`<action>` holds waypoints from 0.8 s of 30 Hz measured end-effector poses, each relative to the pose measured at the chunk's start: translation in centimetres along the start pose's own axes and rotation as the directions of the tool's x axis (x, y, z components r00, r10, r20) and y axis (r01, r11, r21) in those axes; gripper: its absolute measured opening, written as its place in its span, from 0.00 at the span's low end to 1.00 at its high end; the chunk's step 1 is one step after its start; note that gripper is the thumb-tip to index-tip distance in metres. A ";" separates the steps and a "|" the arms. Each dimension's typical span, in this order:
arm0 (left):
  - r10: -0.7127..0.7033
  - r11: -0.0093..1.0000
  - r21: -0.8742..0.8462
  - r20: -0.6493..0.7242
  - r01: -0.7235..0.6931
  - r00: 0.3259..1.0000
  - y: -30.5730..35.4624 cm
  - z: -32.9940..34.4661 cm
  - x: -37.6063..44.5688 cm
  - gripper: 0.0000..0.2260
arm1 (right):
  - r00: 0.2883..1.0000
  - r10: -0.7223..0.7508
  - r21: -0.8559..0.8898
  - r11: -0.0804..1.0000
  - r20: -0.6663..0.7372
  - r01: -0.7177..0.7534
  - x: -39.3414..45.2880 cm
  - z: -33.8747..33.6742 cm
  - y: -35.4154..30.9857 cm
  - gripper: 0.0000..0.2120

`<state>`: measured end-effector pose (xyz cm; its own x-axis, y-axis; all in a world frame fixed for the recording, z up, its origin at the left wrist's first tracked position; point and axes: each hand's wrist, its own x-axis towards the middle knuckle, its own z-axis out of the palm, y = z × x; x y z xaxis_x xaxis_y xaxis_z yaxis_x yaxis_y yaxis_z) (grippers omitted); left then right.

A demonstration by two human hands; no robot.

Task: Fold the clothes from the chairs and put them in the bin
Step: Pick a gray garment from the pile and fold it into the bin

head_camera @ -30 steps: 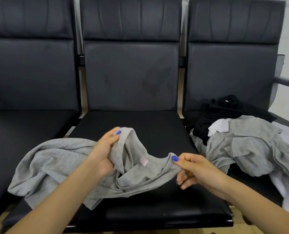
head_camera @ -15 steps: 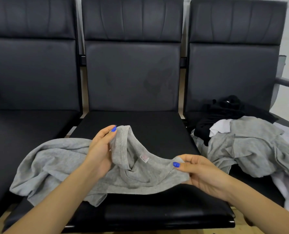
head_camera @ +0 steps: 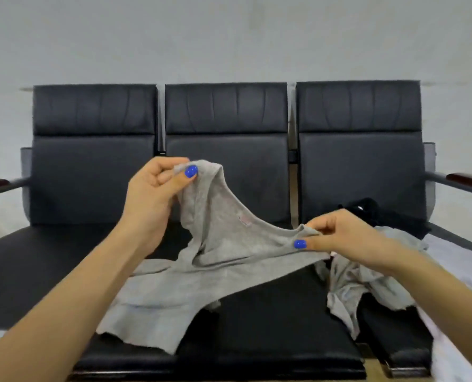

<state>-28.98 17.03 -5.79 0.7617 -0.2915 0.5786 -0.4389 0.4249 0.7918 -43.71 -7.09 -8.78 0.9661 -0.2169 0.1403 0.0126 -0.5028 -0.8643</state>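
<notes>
A grey T-shirt [head_camera: 215,252] hangs between my hands above the middle black chair seat [head_camera: 270,326]. My left hand [head_camera: 157,194] pinches one shoulder at the neckline, raised high. My right hand [head_camera: 347,238] pinches the other shoulder, lower and to the right. The shirt's lower part still drapes on the seat. A pile of grey, black and white clothes [head_camera: 372,274] lies on the right chair. No bin is in view.
Three joined black chairs [head_camera: 94,175] stand against a pale wall. Armrests [head_camera: 466,181] with dark wooden tops stick out at both ends. A white garment [head_camera: 455,260] spreads at the far right.
Both hands have lifted the grey shirt by its shoulders, the left hand rising most. The camera tilted up and back, so the chair backs and wall now show.
</notes>
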 end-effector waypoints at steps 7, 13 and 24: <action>0.400 0.916 -0.013 0.012 -0.400 0.916 17.9 1.2 0.7 0.04 | 0.880 -0.317 -0.135 0.948 -0.353 0.287 -2.2 -7.1 -15.1 0.12; 0.486 0.857 -0.152 -0.078 -0.492 0.871 26.7 0.9 1.5 0.13 | 0.759 -0.345 0.330 0.746 -0.551 0.579 -5.0 -9.4 -25.4 0.08; 0.443 0.896 0.059 -0.160 -0.440 0.882 27.5 0.6 2.4 0.07 | 0.766 -0.359 0.380 0.707 -0.534 0.596 -5.8 -9.2 -29.2 0.08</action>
<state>-39.48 27.49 17.52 0.5535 0.0686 0.8300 -0.7566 0.4580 0.4667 -52.09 1.16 20.05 0.5975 -0.4321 0.6755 0.6829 -0.1674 -0.7111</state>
